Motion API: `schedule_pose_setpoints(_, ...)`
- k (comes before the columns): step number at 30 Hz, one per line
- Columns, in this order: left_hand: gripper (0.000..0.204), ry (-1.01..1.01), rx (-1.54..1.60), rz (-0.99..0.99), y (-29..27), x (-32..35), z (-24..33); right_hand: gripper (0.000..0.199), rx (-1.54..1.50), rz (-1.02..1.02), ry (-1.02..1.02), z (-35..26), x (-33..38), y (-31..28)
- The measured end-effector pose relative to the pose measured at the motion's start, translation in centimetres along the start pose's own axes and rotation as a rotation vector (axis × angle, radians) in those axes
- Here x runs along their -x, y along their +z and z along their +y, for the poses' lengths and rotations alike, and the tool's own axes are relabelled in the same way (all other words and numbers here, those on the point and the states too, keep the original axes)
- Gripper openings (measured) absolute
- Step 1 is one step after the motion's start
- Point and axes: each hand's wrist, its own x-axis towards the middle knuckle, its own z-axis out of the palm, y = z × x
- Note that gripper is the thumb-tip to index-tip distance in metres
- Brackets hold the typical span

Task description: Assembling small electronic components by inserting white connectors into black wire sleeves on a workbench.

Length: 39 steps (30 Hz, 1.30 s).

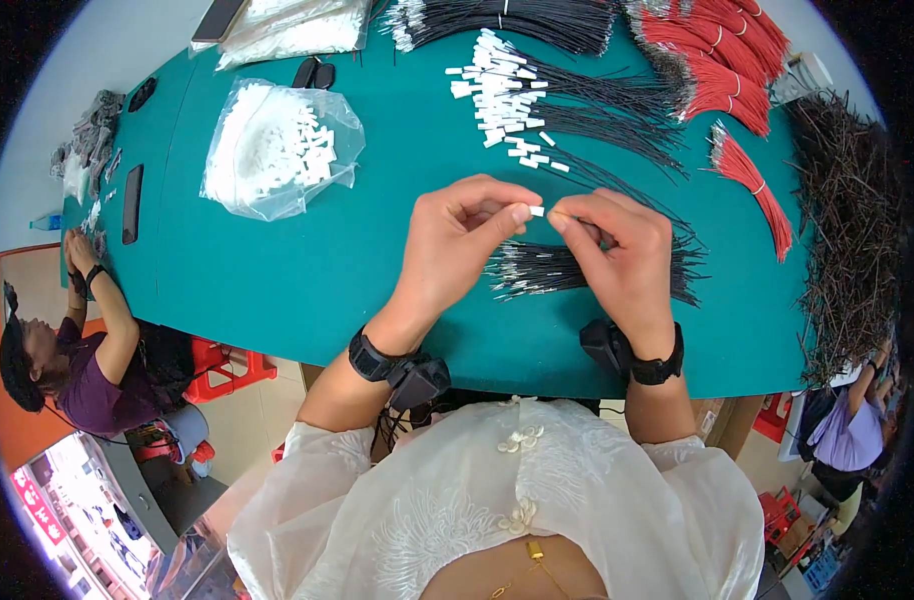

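Head view: a seated worker is pinching a small white connector housing (536, 211) between left thumb and forefinger, the left hand (459, 240) meeting the right hand (617, 255) above a teal table (377, 270). The right hand's fingertips are closing on what looks like a thin black wire end, too fine to confirm. Just beneath both hands, loose black wires (537, 268) are lying fanned; beyond them, finished black leads with white housings (507, 95) are piling up, with a clear bag of white housings (277, 150) beyond the left hand. A misaligned terminal could bend or seat crooked, and the tiny housing could slip away.
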Motion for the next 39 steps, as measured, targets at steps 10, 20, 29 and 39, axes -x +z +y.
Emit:
schedule_pose_setpoints(10,0.020,0.185,-0.038,0.213,0.6,-1.2,-1.0,0.019,0.581,0.130,-0.225,2.2,-1.1,-1.7)
schedule_pose_setpoints(20,0.011,0.200,-0.491,-0.002,-0.9,-0.8,-0.1,0.023,0.346,-0.486,0.070,1.4,0.3,-1.1)
schedule_pose_setpoints(29,0.019,0.099,-1.095,-0.107,-1.4,1.5,2.1,0.024,0.328,-0.526,0.080,1.4,0.6,-1.7)
schedule_pose_setpoints(39,0.032,0.118,-1.196,-0.204,-1.0,2.3,1.9,0.037,0.499,-0.547,0.044,0.6,1.6,-3.4)
